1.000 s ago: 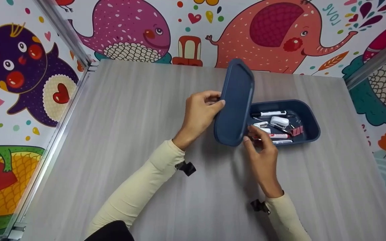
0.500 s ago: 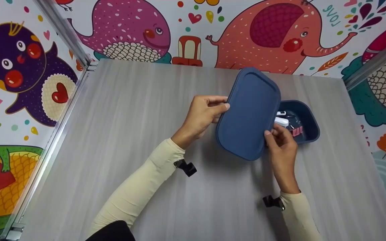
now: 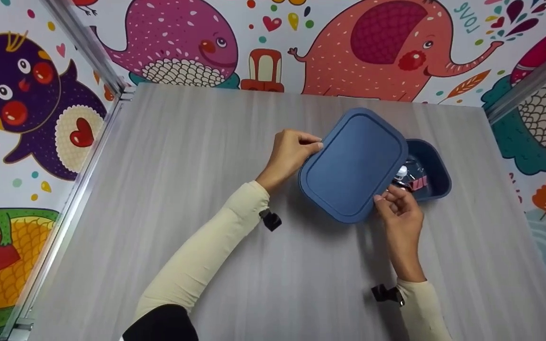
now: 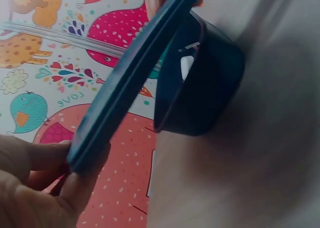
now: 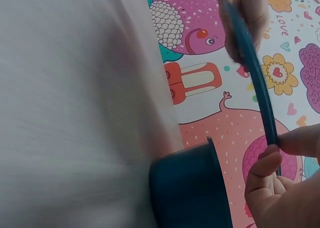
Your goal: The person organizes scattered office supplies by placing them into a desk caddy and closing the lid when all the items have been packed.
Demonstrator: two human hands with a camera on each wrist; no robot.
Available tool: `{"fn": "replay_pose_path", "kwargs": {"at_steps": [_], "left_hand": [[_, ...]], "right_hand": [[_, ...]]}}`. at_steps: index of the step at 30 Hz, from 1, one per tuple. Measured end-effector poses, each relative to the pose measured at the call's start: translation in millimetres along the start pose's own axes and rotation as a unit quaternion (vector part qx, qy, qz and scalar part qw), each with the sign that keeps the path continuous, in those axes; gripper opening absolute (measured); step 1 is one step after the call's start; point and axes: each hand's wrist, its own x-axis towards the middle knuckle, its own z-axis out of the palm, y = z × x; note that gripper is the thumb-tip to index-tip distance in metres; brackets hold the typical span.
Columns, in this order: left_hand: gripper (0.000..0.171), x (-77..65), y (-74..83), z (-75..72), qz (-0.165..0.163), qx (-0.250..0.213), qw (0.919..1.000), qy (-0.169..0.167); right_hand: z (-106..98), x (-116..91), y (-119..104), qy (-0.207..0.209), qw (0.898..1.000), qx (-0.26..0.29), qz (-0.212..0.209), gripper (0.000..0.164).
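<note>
A blue rounded lid [image 3: 353,166] is held tilted above the table, its flat top facing the head camera. My left hand [image 3: 288,154] pinches its left edge between thumb and fingers. At its lower right edge my right hand [image 3: 402,220] pinches the lid too, fingertips curled under. Behind and below the lid stands a dark blue box [image 3: 440,182], its left part hidden by the lid in the head view. Inside show a pink item [image 3: 419,183] and a small white object [image 3: 401,172]. The right wrist view has the lid [image 5: 257,83] edge-on, above the box [image 5: 187,188].
The grey wood-grain table [image 3: 183,142] extends around the box. Walls with cartoon animal prints [image 3: 372,52] rise at the back and both sides, joined by metal corner rails [image 3: 90,47]. A black wrist clip [image 3: 271,219] sits on the left sleeve.
The lid has turned from nearly upright to flatter, its top now showing, and has shifted right over more of the box. My right hand has moved right and now pinches the lid's edge.
</note>
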Motion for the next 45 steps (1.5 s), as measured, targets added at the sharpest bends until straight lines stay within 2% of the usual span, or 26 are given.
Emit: {"fn": "replay_pose_path", "kwargs": {"at_steps": [5,9,13,20,24,31,40,45], "left_hand": [[0.013,12.0,-6.3,14.5,0.005,0.035,0.9994,0.000],[0.015,18.1,-9.5,25.4,0.002,0.053,0.9985,-0.010],[0.016,23.2,-9.0,35.9,0.014,0.067,0.9974,-0.020],[0.012,31.5,-10.7,59.3,0.030,0.058,0.9978,0.007],[0.014,34.6,-17.6,71.5,0.040,0.068,0.9968,0.009],[0.020,40.8,-27.3,85.4,0.064,0.118,0.9909,-0.015],[0.030,47.1,-26.3,103.1,0.098,0.123,0.9852,-0.068],[0.035,50.7,-23.5,112.7,0.117,0.144,0.9774,-0.102]], "right_hand": [[-1,-8,3,0.017,0.999,0.027,0.006,0.031],[-1,-13,8,0.035,0.997,0.063,0.008,0.030],[-1,-16,14,0.052,0.994,0.097,0.000,0.028],[-3,-17,21,0.088,0.990,0.114,0.002,0.029],[-4,-18,24,0.086,0.990,0.107,0.017,0.032],[-8,-17,26,0.069,0.994,0.071,0.039,0.041],[-19,-15,26,0.058,0.994,0.064,0.073,0.052],[-24,-12,25,0.057,0.994,0.055,0.080,0.054]]}}
